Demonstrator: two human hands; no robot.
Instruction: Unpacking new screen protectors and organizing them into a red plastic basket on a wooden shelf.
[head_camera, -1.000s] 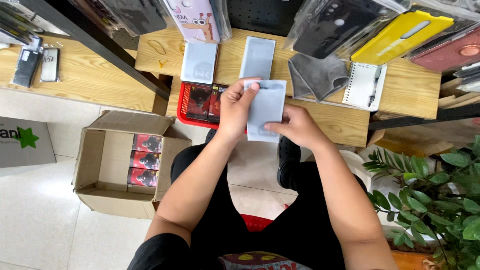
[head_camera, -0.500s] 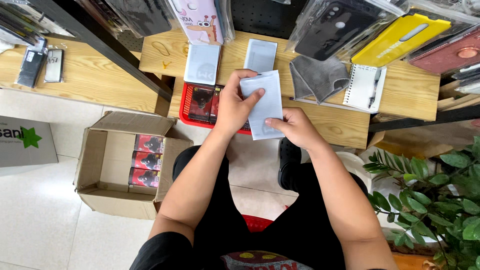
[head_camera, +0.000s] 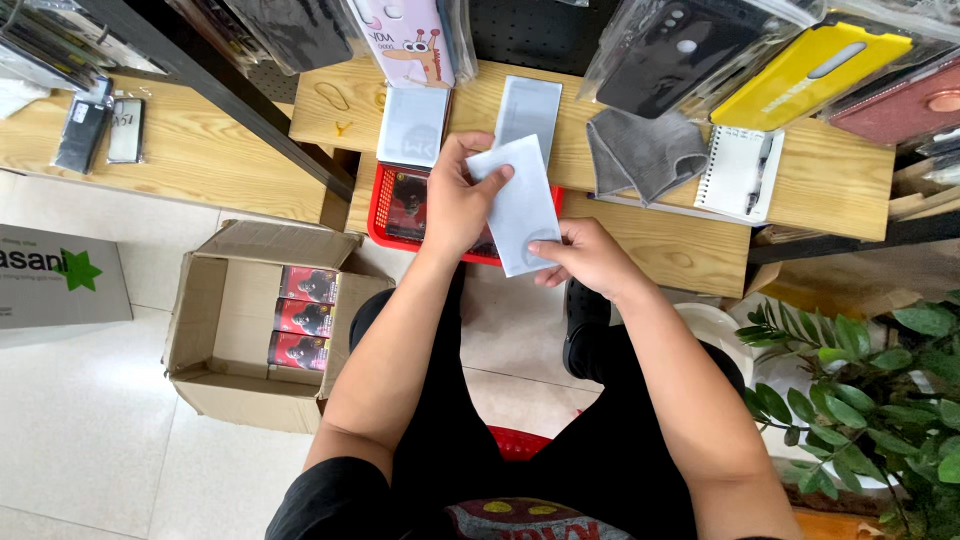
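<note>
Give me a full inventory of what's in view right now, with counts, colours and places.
white packet: 1, white, held in both hands over the red tray
red tray: 1, red, front edge of wooden table
wooden table: 1, light wood, top of view
flat grey packets: 2, pale grey, on table behind tray
grey cloth: 1, grey, on table, right of centre
notebook with pen: 1, white, right of cloth
cardboard box: 1, brown, open on floor, left
plant: 1, green, right
left hand: 1, gripping packet's top
right hand: 1, gripping packet's bottom

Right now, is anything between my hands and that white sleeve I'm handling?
Nothing visible. The left hand grips the white sleeve at its top corner and the right hand pinches its lower edge, above the red tray on the wooden table.
</note>
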